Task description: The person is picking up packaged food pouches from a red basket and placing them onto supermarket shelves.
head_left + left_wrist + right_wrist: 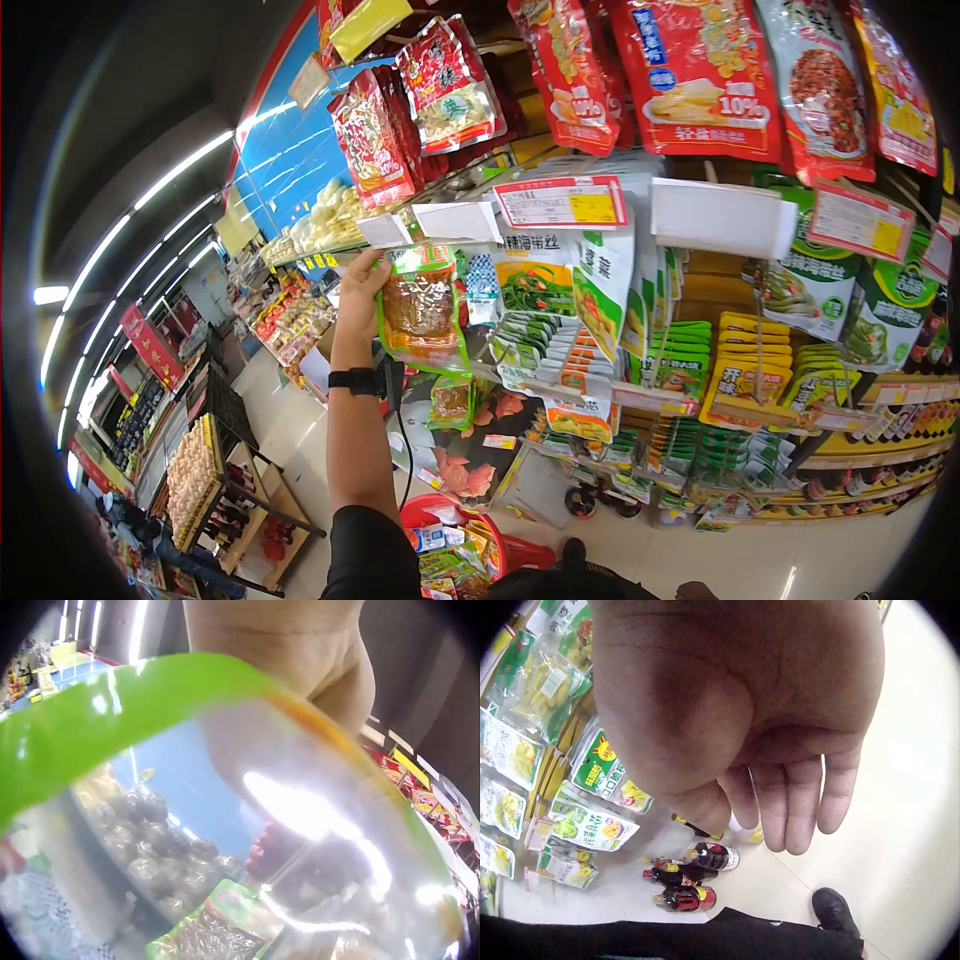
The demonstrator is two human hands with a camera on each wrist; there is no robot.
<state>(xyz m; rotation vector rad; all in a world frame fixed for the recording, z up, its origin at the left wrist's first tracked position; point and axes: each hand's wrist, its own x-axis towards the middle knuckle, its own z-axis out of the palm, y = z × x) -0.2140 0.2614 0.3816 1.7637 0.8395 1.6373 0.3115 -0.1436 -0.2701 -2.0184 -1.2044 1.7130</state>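
Note:
In the head view my left hand [360,288] is raised to the rack and grips the upper left edge of a clear food pouch [422,312] with a green border and brown contents. The pouch hangs upright in front of the white label holders [455,222]. Close to the camera in the left wrist view, the pouch's green edge [142,697] and shiny clear film spread below the left hand [285,652]. My right hand [742,712] hangs low in the right wrist view, fingers loosely extended, holding nothing; the head view does not show it.
Red pouches [700,75] hang overhead, and white-and-green seaweed pouches [535,280] hang to the right. Below stand yellow packets [745,365]. A red basket [525,555] with packets stands on the floor near my feet. Dark bottles [686,898] stand on the floor by the right hand.

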